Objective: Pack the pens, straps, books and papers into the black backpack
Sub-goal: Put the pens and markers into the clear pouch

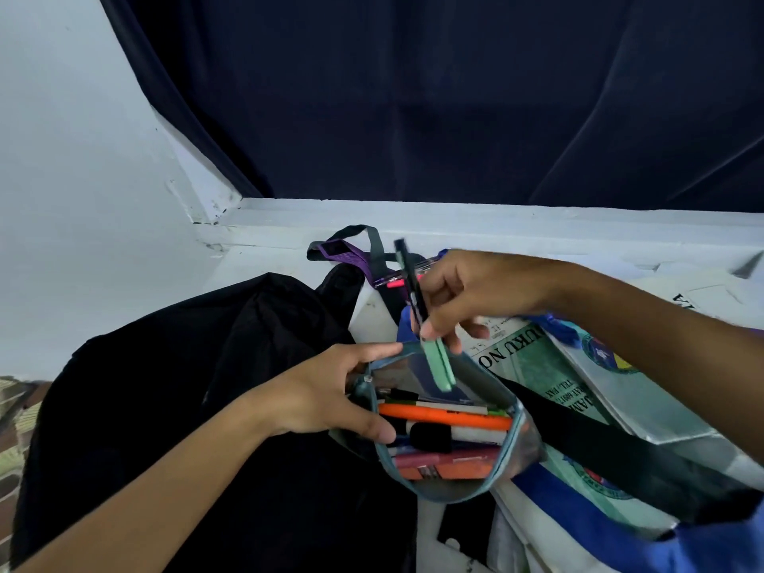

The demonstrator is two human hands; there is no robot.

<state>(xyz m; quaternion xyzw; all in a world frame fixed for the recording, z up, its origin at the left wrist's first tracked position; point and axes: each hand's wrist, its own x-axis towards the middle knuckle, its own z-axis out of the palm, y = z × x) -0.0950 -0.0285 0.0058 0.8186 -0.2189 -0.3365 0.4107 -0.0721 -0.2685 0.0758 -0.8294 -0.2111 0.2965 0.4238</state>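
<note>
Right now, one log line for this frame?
left hand: holds pouch open | right hand: lowering pens into pouch | backpack: beside

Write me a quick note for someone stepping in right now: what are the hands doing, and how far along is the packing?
Left hand grips the rim of the open pencil pouch.
Right hand pinches a black pen and a green pen, tips lowered into the pouch.
Several pens already lie inside.
Black backpack lies left of the pouch.
Left: purple strap, books and papers still lie outside the backpack.
</note>
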